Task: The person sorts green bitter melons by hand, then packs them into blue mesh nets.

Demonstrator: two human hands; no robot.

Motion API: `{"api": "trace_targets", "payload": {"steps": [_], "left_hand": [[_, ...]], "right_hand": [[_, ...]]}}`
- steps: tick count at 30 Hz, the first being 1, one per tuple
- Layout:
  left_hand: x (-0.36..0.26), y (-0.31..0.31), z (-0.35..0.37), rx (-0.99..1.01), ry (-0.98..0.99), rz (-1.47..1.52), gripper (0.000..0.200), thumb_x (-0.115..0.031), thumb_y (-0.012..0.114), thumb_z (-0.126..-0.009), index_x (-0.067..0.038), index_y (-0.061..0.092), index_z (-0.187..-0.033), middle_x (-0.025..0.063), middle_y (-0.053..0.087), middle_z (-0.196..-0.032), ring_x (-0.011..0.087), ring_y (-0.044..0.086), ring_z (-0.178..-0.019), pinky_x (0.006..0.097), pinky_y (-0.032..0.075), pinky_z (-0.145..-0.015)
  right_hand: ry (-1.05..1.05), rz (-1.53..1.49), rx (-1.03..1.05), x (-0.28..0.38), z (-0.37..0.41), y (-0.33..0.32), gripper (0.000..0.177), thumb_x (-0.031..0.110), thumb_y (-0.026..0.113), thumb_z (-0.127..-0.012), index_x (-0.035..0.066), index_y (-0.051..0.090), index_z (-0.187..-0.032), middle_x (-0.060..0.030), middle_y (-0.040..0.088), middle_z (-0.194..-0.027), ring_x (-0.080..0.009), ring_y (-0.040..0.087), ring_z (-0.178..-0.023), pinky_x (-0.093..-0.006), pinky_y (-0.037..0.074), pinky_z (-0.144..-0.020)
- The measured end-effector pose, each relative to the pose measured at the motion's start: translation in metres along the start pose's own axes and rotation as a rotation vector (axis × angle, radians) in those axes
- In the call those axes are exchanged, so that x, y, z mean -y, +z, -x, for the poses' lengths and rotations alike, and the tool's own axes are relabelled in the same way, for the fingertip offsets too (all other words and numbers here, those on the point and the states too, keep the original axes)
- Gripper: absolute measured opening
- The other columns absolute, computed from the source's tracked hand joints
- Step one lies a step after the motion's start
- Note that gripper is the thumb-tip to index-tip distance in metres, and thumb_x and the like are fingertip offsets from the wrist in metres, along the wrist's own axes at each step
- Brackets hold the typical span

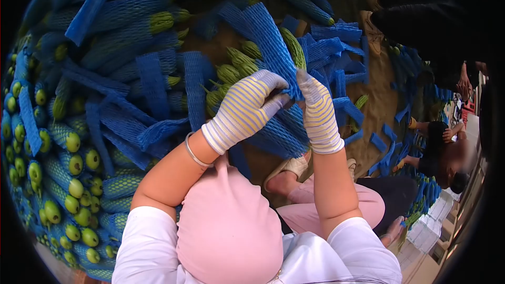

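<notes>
Both hands wear striped knit gloves. My left hand [250,104] has its fingers closed on the end of a blue foam net sleeve [271,37], which stretches up and away. Close beside it, my right hand [318,108] pinches the same end of the sleeve from the other side, thumb upward. A green bitter gourd [293,47] lies right behind the right hand's thumb. Several bare gourds [242,63] rest just beyond the left hand. More blue netting [286,131] lies under the hands.
Loose blue sleeves [329,52] are heaped beyond the right hand. Netted gourds [73,163] are stacked along the left side, with more sleeves [152,84] on top. Brown cloth [381,73] covers the ground. A seated person [442,147] is at the right; another person's dark-clothed legs [415,18] are at upper right.
</notes>
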State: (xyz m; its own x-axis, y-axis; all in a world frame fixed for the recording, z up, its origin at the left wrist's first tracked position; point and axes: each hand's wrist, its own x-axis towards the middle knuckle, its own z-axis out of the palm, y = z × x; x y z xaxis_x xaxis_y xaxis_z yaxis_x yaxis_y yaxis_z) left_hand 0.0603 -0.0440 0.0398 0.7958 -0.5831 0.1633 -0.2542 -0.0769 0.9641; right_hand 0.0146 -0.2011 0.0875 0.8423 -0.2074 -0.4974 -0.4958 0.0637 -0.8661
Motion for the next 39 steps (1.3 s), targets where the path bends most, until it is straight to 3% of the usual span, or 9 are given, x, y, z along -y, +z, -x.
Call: {"api": "trace_targets", "payload": {"steps": [5,9,15,19,25,29,31,35,39], "left_hand": [[-0.001,-0.009,0.004,0.034,-0.451,0.75,0.013,-0.014,0.063,-0.09,-0.001,0.062,-0.091,0.0011,0.058,-0.078,0.009,0.053,-0.071,0.0236,0.046,-0.067],[0.0,-0.02,0.011,0.068,-0.527,0.878,0.015,-0.021,0.062,-0.093,-0.007,0.063,-0.088,-0.003,0.055,-0.073,0.0041,0.047,-0.063,0.0187,0.038,-0.058],[0.002,-0.027,0.023,-0.108,-0.47,0.85,0.027,-0.036,0.063,-0.092,-0.009,0.063,-0.089,-0.0043,0.057,-0.075,0.0013,0.044,-0.06,0.016,0.032,-0.053],[-0.009,-0.021,0.023,-0.047,-0.429,0.724,0.017,-0.02,0.061,-0.094,-0.005,0.068,-0.1,-0.0037,0.059,-0.08,0.0026,0.051,-0.07,0.0173,0.042,-0.064],[-0.011,-0.032,0.03,-0.076,-0.449,0.704,0.02,-0.024,0.058,-0.096,-0.007,0.067,-0.097,-0.005,0.056,-0.072,0.0013,0.044,-0.06,0.016,0.034,-0.054],[-0.005,-0.042,0.035,-0.189,-0.479,0.737,0.029,-0.034,0.056,-0.097,-0.007,0.066,-0.097,0.0008,0.06,-0.074,0.0057,0.053,-0.065,0.0182,0.042,-0.059],[-0.037,-0.038,0.034,-0.021,-0.254,1.083,0.024,-0.022,0.056,-0.096,-0.001,0.065,-0.102,0.0055,0.066,-0.095,0.014,0.063,-0.087,0.0272,0.049,-0.08],[-0.039,-0.043,0.021,0.082,0.279,0.044,0.025,-0.016,0.066,-0.084,-0.003,0.065,-0.105,0.0175,0.065,-0.104,0.0334,0.063,-0.099,0.0401,0.048,-0.09],[-0.022,-0.036,0.026,-0.056,0.157,-0.417,0.027,-0.012,0.058,-0.086,-0.004,0.064,-0.111,0.0204,0.065,-0.106,0.0386,0.062,-0.095,0.042,0.049,-0.085]], "right_hand": [[-0.067,0.028,0.18,0.001,0.008,0.008,0.064,0.053,0.064,-0.086,0.0,0.057,-0.121,-0.0023,0.06,-0.089,-0.0092,0.054,-0.079,-0.023,0.043,-0.077],[-0.314,0.135,0.108,-0.021,0.008,0.017,0.072,0.044,0.076,-0.077,0.0,0.052,-0.129,-0.0073,0.056,-0.112,-0.0142,0.055,-0.099,-0.0272,0.045,-0.086],[0.066,-0.184,0.115,-0.009,0.022,0.021,0.074,0.04,0.076,-0.08,0.0,0.047,-0.135,-0.0094,0.054,-0.122,-0.0143,0.054,-0.106,-0.027,0.044,-0.092],[-0.306,-0.11,0.258,-0.024,0.024,0.037,0.079,0.032,0.073,-0.084,-0.003,0.033,-0.143,-0.0076,0.054,-0.124,-0.0119,0.052,-0.109,-0.0274,0.043,-0.095],[-0.121,-0.339,0.064,-0.021,0.022,0.025,0.04,0.012,0.06,-0.09,-0.004,0.055,-0.126,-0.003,0.064,-0.1,-0.0065,0.057,-0.091,-0.0227,0.047,-0.083],[-0.322,0.432,-0.256,-0.036,0.012,0.024,0.029,0.004,0.059,-0.082,0.002,0.064,-0.11,-0.0122,0.067,-0.086,-0.0193,0.063,-0.074,-0.03,0.048,-0.069],[-0.555,0.653,-0.234,-0.037,0.011,0.042,0.025,0.01,0.062,-0.08,0.004,0.063,-0.104,-0.017,0.064,-0.083,-0.0307,0.064,-0.076,-0.0348,0.05,-0.07],[-0.433,0.307,-0.113,-0.029,0.0,0.047,0.024,0.015,0.066,-0.08,0.004,0.063,-0.101,-0.0162,0.066,-0.085,-0.029,0.065,-0.077,-0.0323,0.05,-0.072],[-0.407,0.19,-0.234,-0.022,-0.002,0.05,0.012,0.007,0.059,-0.088,0.001,0.064,-0.096,-0.0155,0.066,-0.082,-0.0219,0.063,-0.072,-0.0297,0.049,-0.068]]}}
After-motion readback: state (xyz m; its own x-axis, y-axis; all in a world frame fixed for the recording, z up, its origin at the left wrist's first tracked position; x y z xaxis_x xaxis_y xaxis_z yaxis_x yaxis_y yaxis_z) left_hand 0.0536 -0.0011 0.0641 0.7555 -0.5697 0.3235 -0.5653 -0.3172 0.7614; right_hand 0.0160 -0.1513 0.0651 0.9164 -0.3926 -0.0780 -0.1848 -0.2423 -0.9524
